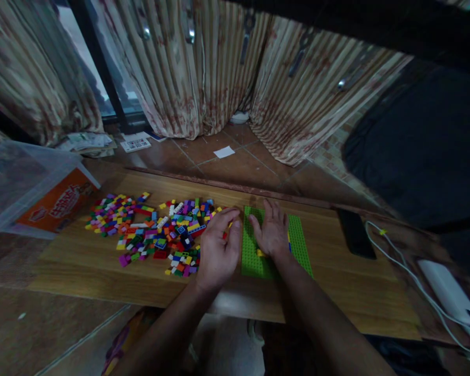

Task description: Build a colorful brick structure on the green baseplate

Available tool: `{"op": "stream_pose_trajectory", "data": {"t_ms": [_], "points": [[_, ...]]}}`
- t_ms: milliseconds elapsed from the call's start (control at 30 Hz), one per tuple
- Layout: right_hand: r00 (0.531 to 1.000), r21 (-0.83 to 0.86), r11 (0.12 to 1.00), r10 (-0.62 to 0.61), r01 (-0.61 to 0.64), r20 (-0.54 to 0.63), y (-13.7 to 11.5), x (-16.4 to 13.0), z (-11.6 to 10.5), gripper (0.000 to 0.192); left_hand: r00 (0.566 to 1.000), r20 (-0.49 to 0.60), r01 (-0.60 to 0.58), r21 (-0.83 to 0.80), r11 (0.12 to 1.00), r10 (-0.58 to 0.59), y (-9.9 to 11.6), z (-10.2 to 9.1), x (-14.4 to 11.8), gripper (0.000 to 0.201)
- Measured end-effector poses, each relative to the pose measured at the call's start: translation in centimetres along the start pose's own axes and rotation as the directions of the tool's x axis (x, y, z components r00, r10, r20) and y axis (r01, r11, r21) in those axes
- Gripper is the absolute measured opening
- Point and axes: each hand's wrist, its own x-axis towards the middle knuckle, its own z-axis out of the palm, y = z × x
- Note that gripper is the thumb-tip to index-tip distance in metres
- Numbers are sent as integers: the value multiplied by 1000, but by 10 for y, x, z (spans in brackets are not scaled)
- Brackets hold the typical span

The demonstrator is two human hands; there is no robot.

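A clear plastic bin (pixel 19 183) with an orange label lies at the far left of the wooden board (pixel 337 282). Beside it, a spread of small coloured bricks (pixel 152 230) covers the board's left half. The left hand (pixel 217 248) rests at the pile's right edge, fingers loosely curled; a grip cannot be confirmed. The right hand (pixel 273 232) lies flat, fingers spread, on the green baseplate (pixel 253 256). A black phone (pixel 354 232) and white cable (pixel 411 277) lie right.
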Motion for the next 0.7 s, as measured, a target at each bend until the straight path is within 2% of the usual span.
{"op": "stream_pose_trajectory", "data": {"t_ms": [67,167,233,333,433,567,700], "points": [[1000,3,1000,6,-6,0,-1,2,1,70,1000,-8,-8,-4,1000,8,1,-3,2,22],[999,104,994,33,-32,-9,4,7,-4,65,1000,-1,-29,-6,1000,29,1,-7,5,21],[999,175,984,43,-39,-17,11,9,-13,62,999,-7,-34,-9,999,34,0,-9,7,21],[999,189,982,4,3,-37,20,3,-29,60,999,-34,-20,-13,1000,20,-1,-13,11,19],[999,46,998,-37,36,29,21,-13,-35,61,999,-46,-4,-17,1000,3,-4,-15,15,19],[977,-121,986,-86,111,196,15,-31,-22,64,997,-71,12,-26,1000,-14,-7,-15,16,19],[968,-177,968,-137,175,210,15,-35,-13,64,997,-60,48,-44,998,-51,-4,-17,16,19]]}}
